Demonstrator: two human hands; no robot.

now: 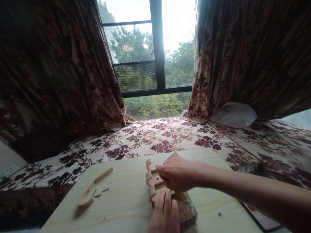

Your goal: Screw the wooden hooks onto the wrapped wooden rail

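Several curved wooden pieces (151, 178) lie side by side on the pale wooden board (121, 207), their rounded ends pointing left. Over them is my right hand (181, 173), its fingers curled closed; what they hold, if anything, is hidden. My left hand (165, 212) rests on the nearest piece with its fingers pressed together, and its grip is partly hidden. Beside and under my hands sits a brown block wrapped in clear plastic (186, 210). Another curved wooden piece (93, 187) lies apart on the left of the board.
Small dark scraps (97, 195) lie near the left wooden piece. Behind the board spreads a floral cloth (157, 136), with a white bag (234, 115) at the back right. Patterned curtains (201, 87) flank a window. A dark-edged flat object (262, 218) shows at the lower right.
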